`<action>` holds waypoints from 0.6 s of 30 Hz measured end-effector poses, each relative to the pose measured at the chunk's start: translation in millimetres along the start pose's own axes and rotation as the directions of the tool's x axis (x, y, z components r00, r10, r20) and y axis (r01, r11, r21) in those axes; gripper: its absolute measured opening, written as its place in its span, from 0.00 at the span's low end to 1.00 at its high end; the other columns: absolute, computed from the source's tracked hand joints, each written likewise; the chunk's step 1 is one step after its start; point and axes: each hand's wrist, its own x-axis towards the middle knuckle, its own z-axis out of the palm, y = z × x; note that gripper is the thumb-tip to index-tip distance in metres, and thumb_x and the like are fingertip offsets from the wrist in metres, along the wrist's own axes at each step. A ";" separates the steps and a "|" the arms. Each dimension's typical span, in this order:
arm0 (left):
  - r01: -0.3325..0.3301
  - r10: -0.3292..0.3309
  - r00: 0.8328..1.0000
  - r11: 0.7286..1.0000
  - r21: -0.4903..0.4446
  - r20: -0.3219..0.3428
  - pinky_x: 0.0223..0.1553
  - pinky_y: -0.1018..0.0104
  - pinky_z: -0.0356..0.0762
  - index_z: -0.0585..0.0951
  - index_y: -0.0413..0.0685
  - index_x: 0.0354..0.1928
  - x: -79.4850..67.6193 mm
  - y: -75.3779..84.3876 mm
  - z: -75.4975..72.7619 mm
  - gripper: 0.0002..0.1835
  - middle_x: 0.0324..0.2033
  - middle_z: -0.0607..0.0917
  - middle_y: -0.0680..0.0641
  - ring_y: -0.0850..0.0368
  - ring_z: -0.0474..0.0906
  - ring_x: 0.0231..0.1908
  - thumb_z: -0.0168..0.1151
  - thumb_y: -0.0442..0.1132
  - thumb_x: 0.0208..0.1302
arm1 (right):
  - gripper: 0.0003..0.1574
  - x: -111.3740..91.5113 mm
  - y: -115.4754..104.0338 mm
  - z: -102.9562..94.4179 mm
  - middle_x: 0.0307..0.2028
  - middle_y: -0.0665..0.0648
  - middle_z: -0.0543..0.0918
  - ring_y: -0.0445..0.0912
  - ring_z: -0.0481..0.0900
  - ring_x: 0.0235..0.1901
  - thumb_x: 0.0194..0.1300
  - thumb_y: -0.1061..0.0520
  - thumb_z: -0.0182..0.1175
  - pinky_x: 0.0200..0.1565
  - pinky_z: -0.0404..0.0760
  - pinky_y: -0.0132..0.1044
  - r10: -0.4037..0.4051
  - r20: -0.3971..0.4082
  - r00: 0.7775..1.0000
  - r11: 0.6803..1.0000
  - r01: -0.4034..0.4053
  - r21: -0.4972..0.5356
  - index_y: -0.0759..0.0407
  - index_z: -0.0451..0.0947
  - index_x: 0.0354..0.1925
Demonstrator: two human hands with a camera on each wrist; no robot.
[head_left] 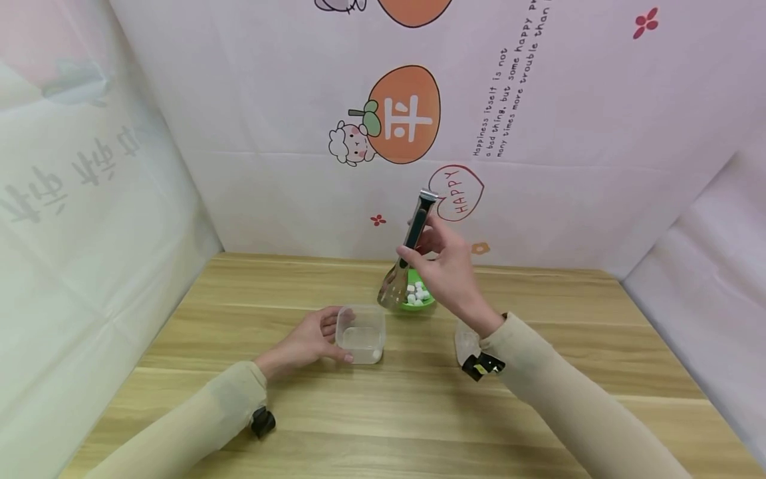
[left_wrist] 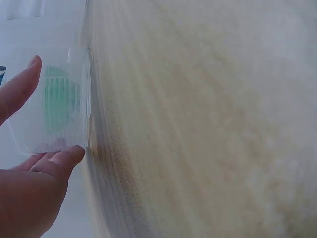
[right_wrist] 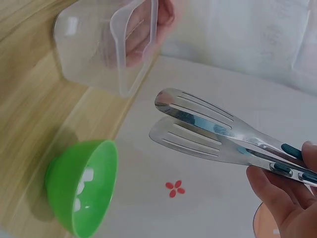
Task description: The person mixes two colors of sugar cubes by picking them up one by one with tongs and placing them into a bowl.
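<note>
My right hand (head_left: 449, 269) holds metal tongs (right_wrist: 198, 126) by their dark-gripped handles, above the table and over the near left side of a green bowl (right_wrist: 99, 198). Between the slotted tips of the tongs there is a small gap with nothing in it. Several small white pieces (head_left: 417, 293) lie in the bowl. To the left, my left hand (head_left: 308, 339) grips a clear square plastic container (head_left: 361, 319), thumb on the near side and fingers on the far side. One small white piece (head_left: 376, 354) sits in the container's near right corner.
A clear plastic item (head_left: 465, 342) stands on the wooden table (head_left: 407, 412), partly hidden behind my right wrist. Printed white cloth (head_left: 287, 206) hangs at the table's back edge and along both sides.
</note>
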 end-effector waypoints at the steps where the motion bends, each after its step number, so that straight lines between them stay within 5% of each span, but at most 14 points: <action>1: 0.001 -0.001 1.000 1.000 0.005 0.000 0.72 0.51 0.69 0.58 0.28 0.78 0.1 -0.2 0.0 0.55 0.73 0.70 0.32 0.35 0.65 0.73 0.82 0.26 0.52 | 0.22 -0.9 -1.9 1.9 0.32 0.54 0.87 0.47 0.84 0.30 0.66 0.65 0.73 0.40 0.86 0.42 -0.007 0.009 1.000 1.000 0.007 0.003 0.59 0.80 0.56; 18: -0.001 0.001 1.000 1.000 0.023 0.000 0.72 0.47 0.69 0.61 0.30 0.77 2.6 -1.2 0.5 0.52 0.72 0.71 0.30 0.34 0.68 0.72 0.81 0.26 0.54 | 0.25 -18.9 -8.3 35.4 0.32 0.51 0.87 0.44 0.84 0.30 0.65 0.66 0.74 0.35 0.88 0.43 -0.009 0.193 0.981 1.000 0.007 0.013 0.55 0.79 0.58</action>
